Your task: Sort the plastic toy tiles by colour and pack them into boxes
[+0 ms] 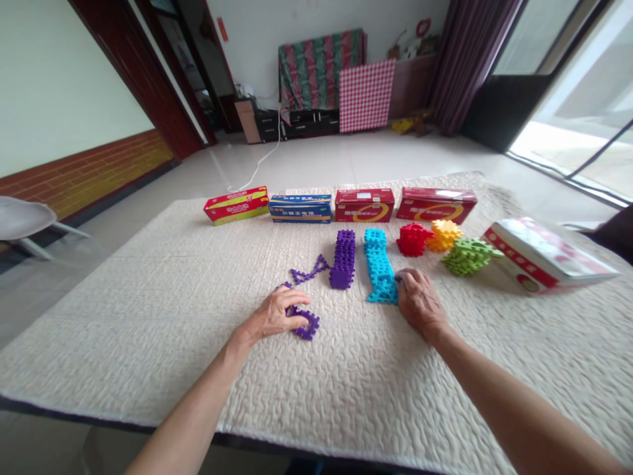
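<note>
Across a cream quilted cloth (148, 316), a white-and-red cardboard box (548, 251) is lying at the right, and four smaller printed cardboard boxes (299, 209) are lining the far side. Nearer, a bright blue row of toothed plastic pieces (380, 267) and a purple plastic row (345, 257) are running side by side. The right hand (420, 300) is touching the blue row's near right edge, fingers curling; whether it is gripping, I cannot tell. The left hand (277, 313) is curving around loose purple toothed plastic pieces (310, 326), thumb and fingers parting slightly, its hold unclear. Handling those pieces seems the step in hand; lifting one would be calling for a light edge pinch
</note>
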Demonstrator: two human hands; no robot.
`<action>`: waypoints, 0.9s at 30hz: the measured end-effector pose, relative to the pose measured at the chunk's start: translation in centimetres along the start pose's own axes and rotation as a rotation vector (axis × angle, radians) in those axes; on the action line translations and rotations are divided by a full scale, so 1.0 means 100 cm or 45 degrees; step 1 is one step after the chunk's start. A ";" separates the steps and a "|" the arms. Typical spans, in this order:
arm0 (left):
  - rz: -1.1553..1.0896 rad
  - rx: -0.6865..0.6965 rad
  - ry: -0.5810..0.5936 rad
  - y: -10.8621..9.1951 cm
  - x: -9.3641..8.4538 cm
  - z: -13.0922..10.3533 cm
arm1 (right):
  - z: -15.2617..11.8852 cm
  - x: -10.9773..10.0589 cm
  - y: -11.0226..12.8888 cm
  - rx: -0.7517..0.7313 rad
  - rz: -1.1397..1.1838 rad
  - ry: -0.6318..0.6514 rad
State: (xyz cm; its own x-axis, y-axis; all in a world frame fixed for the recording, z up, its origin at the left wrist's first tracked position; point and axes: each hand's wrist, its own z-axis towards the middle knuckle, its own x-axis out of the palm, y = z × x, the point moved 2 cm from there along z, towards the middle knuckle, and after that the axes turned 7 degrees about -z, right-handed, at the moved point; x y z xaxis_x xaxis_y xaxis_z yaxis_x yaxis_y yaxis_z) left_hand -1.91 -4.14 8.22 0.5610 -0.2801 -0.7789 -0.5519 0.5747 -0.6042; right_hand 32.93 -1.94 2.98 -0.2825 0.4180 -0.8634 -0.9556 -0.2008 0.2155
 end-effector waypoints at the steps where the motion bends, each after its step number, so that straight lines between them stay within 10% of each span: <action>1: 0.020 0.014 0.042 -0.002 0.000 -0.002 | 0.000 0.000 0.000 0.001 -0.002 -0.002; 17: 0.252 0.109 0.330 -0.026 0.002 -0.007 | 0.000 -0.001 0.002 0.012 -0.019 -0.008; 27: 0.171 0.248 -0.104 -0.014 0.030 0.036 | 0.000 -0.002 0.003 0.019 -0.005 -0.005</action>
State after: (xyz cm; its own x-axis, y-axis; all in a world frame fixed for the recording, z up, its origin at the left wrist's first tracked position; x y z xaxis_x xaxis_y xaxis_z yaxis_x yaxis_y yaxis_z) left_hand 2.74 -2.99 7.33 0.5432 -0.1325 -0.8291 -0.4999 0.7423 -0.4462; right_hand 32.72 -2.07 3.23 -0.2791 0.4219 -0.8626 -0.9579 -0.1858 0.2190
